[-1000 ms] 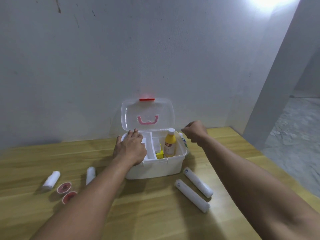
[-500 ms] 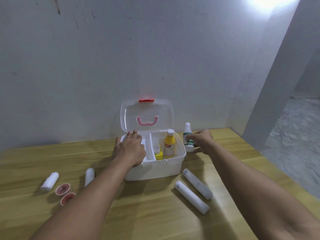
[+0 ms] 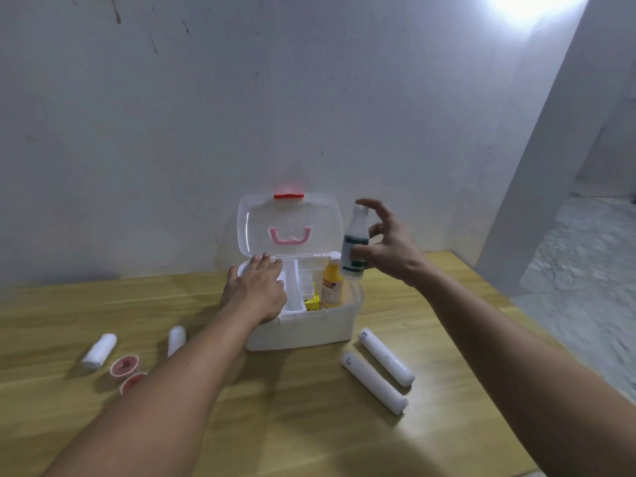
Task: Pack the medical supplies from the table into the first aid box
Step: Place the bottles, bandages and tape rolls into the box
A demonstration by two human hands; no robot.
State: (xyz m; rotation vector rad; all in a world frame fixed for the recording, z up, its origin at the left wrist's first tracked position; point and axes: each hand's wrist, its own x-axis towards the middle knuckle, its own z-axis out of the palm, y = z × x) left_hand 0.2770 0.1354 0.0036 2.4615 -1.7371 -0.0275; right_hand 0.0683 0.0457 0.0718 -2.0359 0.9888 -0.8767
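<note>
Holding the white bottle (image 3: 353, 249) upright at frame centre, just above the first aid box (image 3: 303, 330), the right hand (image 3: 390, 251) pinches it, other fingers spread. The left hand (image 3: 256, 290) rests flat on the rim. Lower the bottle vertically beside the yellow bottle (image 3: 331, 284), avoiding a knock.

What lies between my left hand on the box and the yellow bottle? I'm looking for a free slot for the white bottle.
In the head view, between the left hand and yellow bottle lie a white divider tray and a small yellow box.
</note>
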